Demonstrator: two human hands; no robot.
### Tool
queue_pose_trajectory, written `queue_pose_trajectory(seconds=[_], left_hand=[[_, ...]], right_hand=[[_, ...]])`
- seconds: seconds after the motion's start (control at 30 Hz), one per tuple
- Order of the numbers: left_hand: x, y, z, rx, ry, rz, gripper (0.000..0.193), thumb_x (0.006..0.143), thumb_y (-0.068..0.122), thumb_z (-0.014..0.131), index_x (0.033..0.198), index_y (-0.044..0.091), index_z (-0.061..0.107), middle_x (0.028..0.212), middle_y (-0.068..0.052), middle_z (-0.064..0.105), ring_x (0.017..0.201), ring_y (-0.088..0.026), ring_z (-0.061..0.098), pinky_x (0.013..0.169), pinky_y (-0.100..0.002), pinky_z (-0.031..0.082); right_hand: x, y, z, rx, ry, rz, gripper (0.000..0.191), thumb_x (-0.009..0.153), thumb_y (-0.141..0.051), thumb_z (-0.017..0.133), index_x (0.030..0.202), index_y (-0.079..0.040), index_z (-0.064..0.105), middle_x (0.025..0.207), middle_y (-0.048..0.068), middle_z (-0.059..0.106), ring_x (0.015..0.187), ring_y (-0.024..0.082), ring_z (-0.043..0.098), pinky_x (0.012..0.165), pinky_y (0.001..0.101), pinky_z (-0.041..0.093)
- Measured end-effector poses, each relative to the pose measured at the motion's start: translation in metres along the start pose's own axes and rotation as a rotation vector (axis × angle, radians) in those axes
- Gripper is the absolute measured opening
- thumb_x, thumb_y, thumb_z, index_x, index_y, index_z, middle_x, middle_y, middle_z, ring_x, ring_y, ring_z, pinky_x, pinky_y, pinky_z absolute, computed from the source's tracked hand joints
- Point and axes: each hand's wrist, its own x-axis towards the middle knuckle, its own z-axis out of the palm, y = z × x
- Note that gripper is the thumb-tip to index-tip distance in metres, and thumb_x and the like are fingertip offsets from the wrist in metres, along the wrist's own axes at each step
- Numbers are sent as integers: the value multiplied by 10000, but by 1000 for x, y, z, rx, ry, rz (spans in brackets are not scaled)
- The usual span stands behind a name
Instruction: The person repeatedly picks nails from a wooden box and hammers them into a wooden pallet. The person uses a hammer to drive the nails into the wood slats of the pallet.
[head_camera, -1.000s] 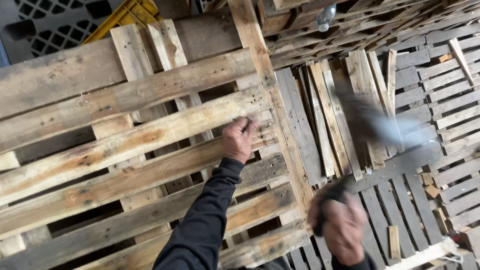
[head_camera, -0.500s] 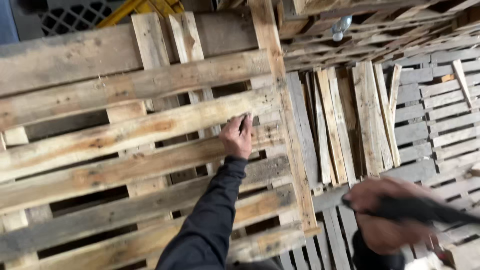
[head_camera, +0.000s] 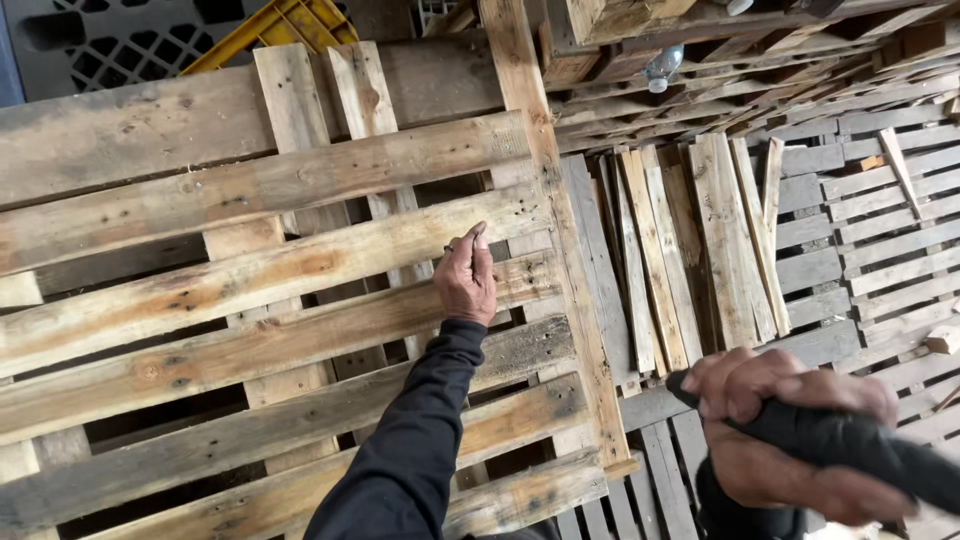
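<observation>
Left hand (head_camera: 466, 283) was out at arm's length on the weathered wooden pallet (head_camera: 250, 290), fingertips pinched on a small dark nail (head_camera: 452, 247) against the pale slat at centre frame. The nail was tiny in this view, so probably a nail, not certain. Black sleeve (head_camera: 405, 450) ran down to 6 o'clock.

Right hand (head_camera: 785, 440) sat at 4 o'clock, close to the camera, fist wrapped tight around a thick black tool handle (head_camera: 850, 445). The handle ran off toward the 4 o'clock corner, head of the tool out of frame.

Edges: the pallet's right side was bounded by a long upright wooden rail (head_camera: 560, 240) running 12 to 6 o'clock. Slats had dark open gaps between them at 8 and 9 o'clock. Just past the rail, at 2 to 3 o'clock, a bundle of loose pale wooden boards (head_camera: 690, 250) stood on end, touching one another. Grey pallets (head_camera: 860, 220) were stacked beyond at 3 o'clock.

Room: open slat surface around the left hand on all sides; right hand well apart from it, over the grey boards. Yellow plastic crate (head_camera: 275, 30) at 11 o'clock.
</observation>
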Motion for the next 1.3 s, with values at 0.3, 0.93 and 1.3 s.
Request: queue_pose_trajectory(seconds=[0.3,0.93,1.3], left_hand=[[10,7,-3,75,53,92,238,1069,143,599,1228,35,740,789,-148,657,698,-216,621,662,-360,520],[-36,26,-20,-409,-435,-60,165,1000,263,723,947,108,706,892,-51,723,845,-161,708,758,-344,637],[-97,31,-3,-148,-478,127,176,1005,188,723,1084,35,757,994,-144,767,901,-247,749,758,-352,599]], right_hand=[[-59,24,14,-400,-81,1168,475,948,-519,582,1010,-49,593,643,44,564,492,131,504,436,316,421],[-198,-39,54,-284,204,1047,362,982,-385,603,933,-28,573,599,23,545,466,101,516,428,269,431],[-236,-36,52,-287,279,1155,375,956,-384,628,975,-11,599,613,3,556,466,95,511,436,270,433]])
